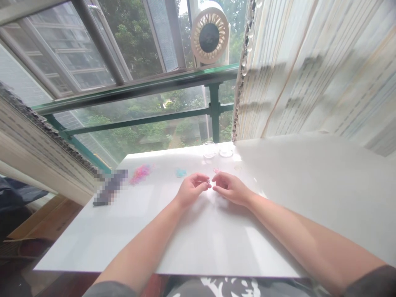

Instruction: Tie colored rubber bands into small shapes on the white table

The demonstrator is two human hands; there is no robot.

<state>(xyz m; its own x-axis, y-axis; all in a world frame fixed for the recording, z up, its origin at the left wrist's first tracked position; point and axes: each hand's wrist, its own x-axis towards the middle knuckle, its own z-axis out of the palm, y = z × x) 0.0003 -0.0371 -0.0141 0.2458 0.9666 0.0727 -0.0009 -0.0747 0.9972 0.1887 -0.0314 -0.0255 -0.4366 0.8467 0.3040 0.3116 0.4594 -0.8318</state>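
Note:
My left hand (192,190) is closed in a pinch above the white table (123,243), with a tiny pale, shiny piece (208,181) at its fingertips. Its exact kind is too small to make out. Just to the right, my right hand (231,189) is curved with thumb and fingers apart, and nothing shows between them. Behind the right fingertips lies a little pink cluster (216,170). A light blue cluster (181,172) rests beyond my left hand, and a larger pile of pink and purple bits (141,174) is further left.
Two clear round dishes (209,151) (226,152) stand at the table's back edge. A blurred-out dark object (110,187) lies at the left edge. A faint yellowish bit (238,168) is behind my right hand. Beyond are a green railing (214,111), a round white fan (209,37) and curtains (297,70).

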